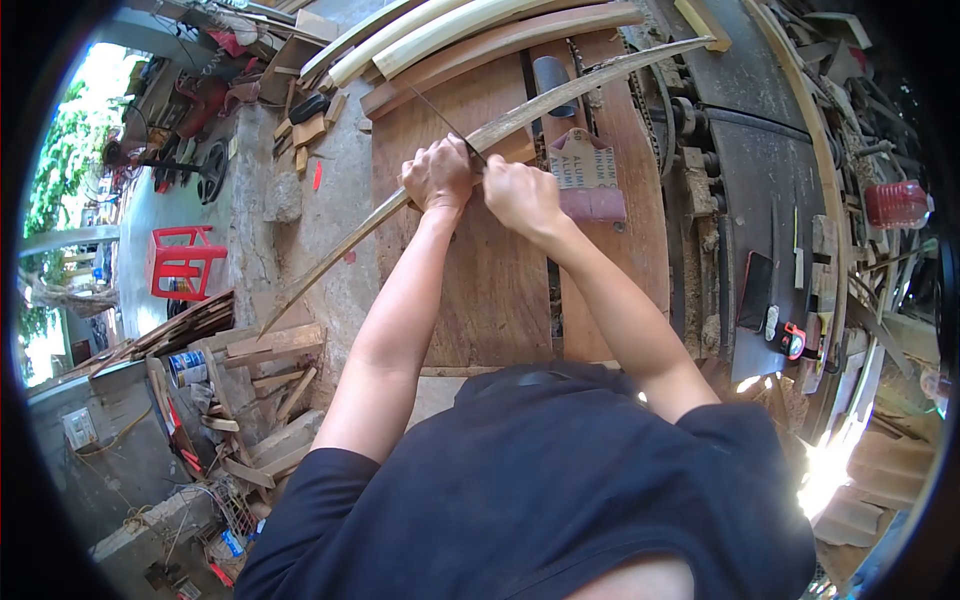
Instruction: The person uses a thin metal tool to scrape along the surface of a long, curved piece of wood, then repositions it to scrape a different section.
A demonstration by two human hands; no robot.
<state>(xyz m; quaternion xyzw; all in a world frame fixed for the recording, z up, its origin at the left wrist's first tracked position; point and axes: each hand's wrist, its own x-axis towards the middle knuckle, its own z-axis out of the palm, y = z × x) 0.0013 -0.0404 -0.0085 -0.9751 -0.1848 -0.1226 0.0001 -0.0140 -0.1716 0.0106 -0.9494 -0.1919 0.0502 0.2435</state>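
My left hand (438, 172) is closed around a long, curved wooden strip (560, 97) that slants from lower left to upper right over the bench board. Close beside it, my right hand (520, 196) is a fist around one end of a thin, dark, rod-like tool (437, 109). The tool crosses the strip and points up and left past my left knuckles; its grip is hidden inside my fist. Just right of my right hand lies a sheet of sandpaper (585, 160) with printed backing, and below it a reddish-brown abrasive piece (593, 206).
Several curved wooden pieces (450, 45) lie at the board's far edge. A plywood board (490, 300) is under my arms. Scrap wood (270, 380) and a red stool (185, 262) are at left. On the right are a phone (755, 290), a tape measure (793, 341) and a red jug (897, 205).
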